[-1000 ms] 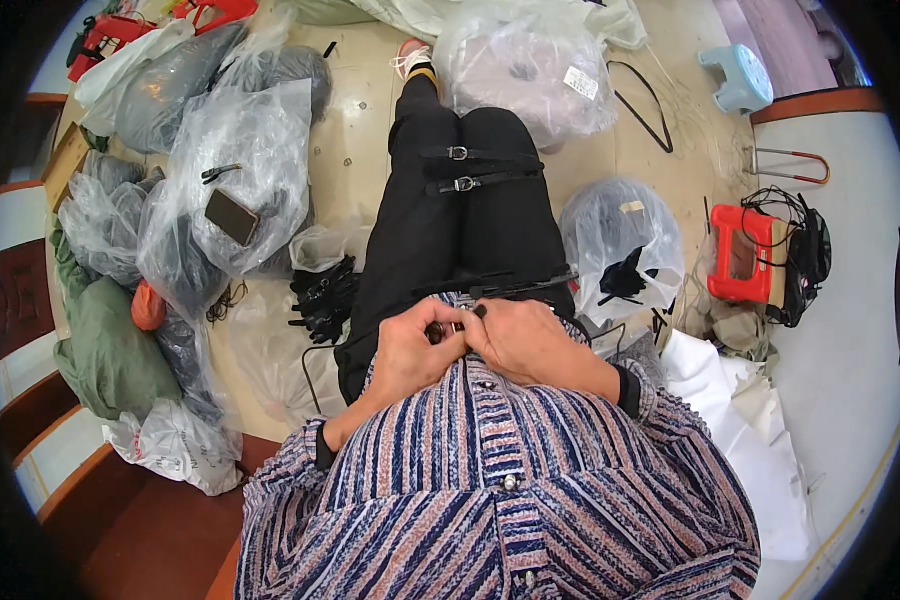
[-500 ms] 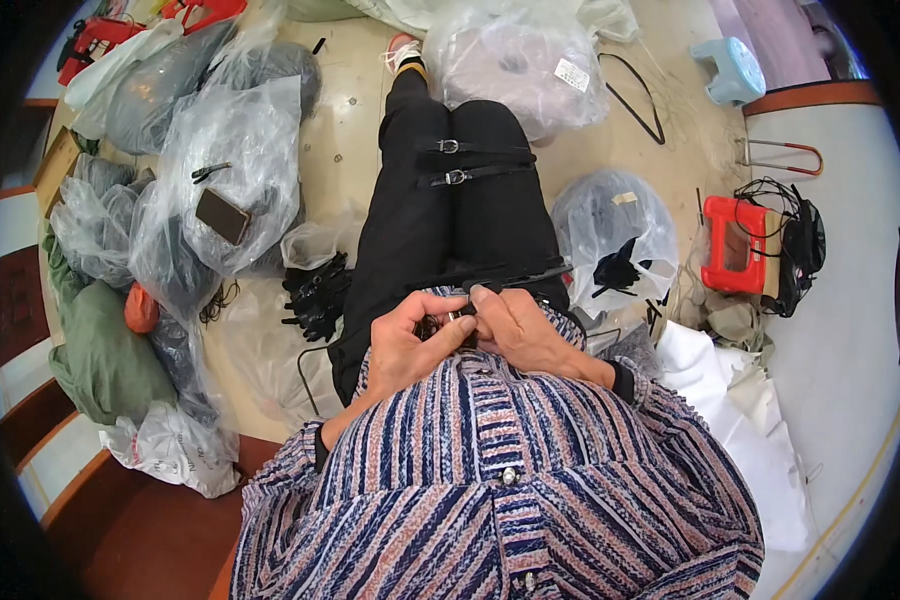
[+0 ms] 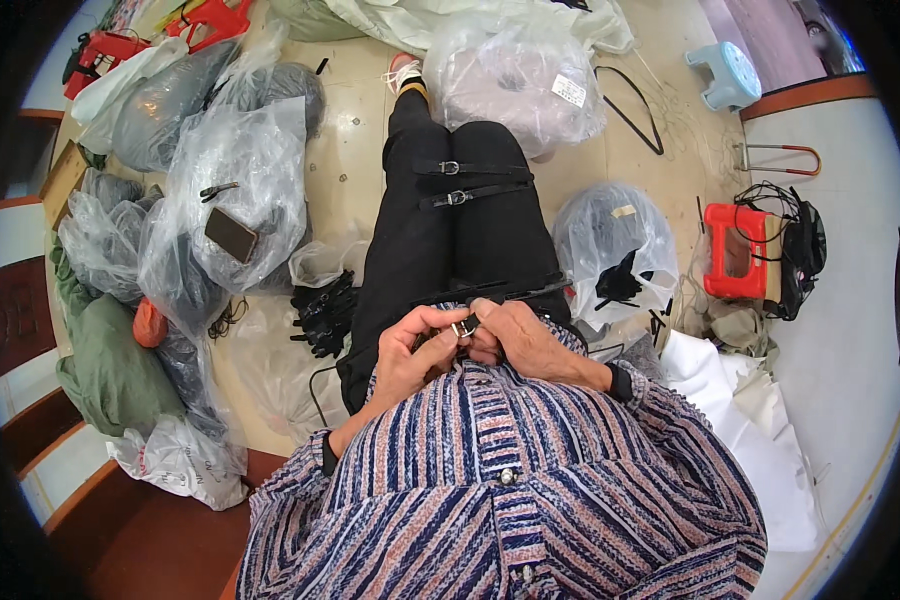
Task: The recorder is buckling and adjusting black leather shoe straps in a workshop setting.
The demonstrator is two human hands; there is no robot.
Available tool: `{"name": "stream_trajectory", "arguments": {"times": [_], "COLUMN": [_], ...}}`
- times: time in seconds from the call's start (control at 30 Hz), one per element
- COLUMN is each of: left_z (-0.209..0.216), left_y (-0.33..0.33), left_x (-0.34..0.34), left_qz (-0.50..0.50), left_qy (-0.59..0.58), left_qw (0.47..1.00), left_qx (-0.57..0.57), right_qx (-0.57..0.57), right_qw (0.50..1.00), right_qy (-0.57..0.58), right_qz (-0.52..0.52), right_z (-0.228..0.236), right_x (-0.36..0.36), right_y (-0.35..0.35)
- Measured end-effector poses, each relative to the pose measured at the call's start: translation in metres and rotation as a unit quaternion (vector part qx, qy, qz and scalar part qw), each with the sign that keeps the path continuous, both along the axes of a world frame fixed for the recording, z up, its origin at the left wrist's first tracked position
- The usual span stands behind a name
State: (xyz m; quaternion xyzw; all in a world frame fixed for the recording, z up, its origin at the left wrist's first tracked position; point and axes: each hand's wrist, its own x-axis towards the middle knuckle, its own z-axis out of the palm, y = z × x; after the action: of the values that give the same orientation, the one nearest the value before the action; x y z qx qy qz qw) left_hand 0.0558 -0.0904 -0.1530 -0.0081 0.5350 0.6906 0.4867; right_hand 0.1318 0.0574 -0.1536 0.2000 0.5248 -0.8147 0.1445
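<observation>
My left hand (image 3: 417, 352) is closed in a pinch on a small silver buckle (image 3: 460, 329) in front of my belly. From the other side, my right hand (image 3: 523, 340) grips the black strap (image 3: 475, 322) at that buckle. The fingertips of both hands nearly meet, and part of the strap is hidden behind them. More black strap (image 3: 530, 287) stretches over my lap just beyond the hands. Farther along my thighs lie an upper buckled black strap (image 3: 470, 168) and a lower buckled black strap (image 3: 485, 193), side by side.
Left of my legs are a bundle of black straps (image 3: 325, 318) and plastic bags (image 3: 245, 165) bearing a phone (image 3: 231, 235). On the right stand an open clear bag (image 3: 595, 225) with black pieces (image 3: 620, 283), a red stool (image 3: 725, 250) and a blue stool (image 3: 725, 75).
The silver buckle shows more plainly between my fingers now. My hands have shifted slightly around it, and the whole view has moved a little.
</observation>
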Motion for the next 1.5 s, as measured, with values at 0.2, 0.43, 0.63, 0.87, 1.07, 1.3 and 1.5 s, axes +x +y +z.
{"name": "stream_trajectory", "arguments": {"times": [0.2, 0.43, 0.63, 0.87, 1.07, 1.3, 1.5], "left_z": [-0.005, -0.005, -0.005, -0.004, -0.004, -0.002, 0.001], "left_y": [-0.001, 0.000, 0.000, 0.001, 0.001, -0.001, 0.000], "left_x": [-0.001, 0.001, 0.000, -0.002, -0.002, -0.008, -0.004], "left_qz": [-0.002, 0.001, -0.003, -0.014, -0.016, -0.053, -0.099], "left_qy": [-0.008, 0.010, 0.015, -0.001, 0.000, 0.052, 0.112], "left_qw": [1.000, 1.000, 0.999, 0.999, 0.998, 0.994, 0.983], "left_qx": [-0.021, -0.024, -0.035, -0.051, -0.061, -0.082, -0.110], "right_qx": [-0.020, -0.009, -0.019, -0.002, 0.013, 0.111, 0.561], "right_qw": [1.000, 1.000, 0.999, 1.000, 0.999, 0.988, 0.758], "right_qy": [0.013, 0.014, 0.016, 0.019, 0.008, 0.036, 0.302], "right_qz": [0.003, 0.019, 0.022, 0.023, 0.030, 0.097, 0.142], "right_z": [-0.003, -0.004, -0.005, -0.005, -0.011, -0.019, -0.014], "right_x": [0.002, 0.003, 0.004, 0.004, 0.005, 0.008, 0.012], "right_y": [-0.002, -0.003, -0.003, -0.004, -0.006, -0.004, -0.009]}}
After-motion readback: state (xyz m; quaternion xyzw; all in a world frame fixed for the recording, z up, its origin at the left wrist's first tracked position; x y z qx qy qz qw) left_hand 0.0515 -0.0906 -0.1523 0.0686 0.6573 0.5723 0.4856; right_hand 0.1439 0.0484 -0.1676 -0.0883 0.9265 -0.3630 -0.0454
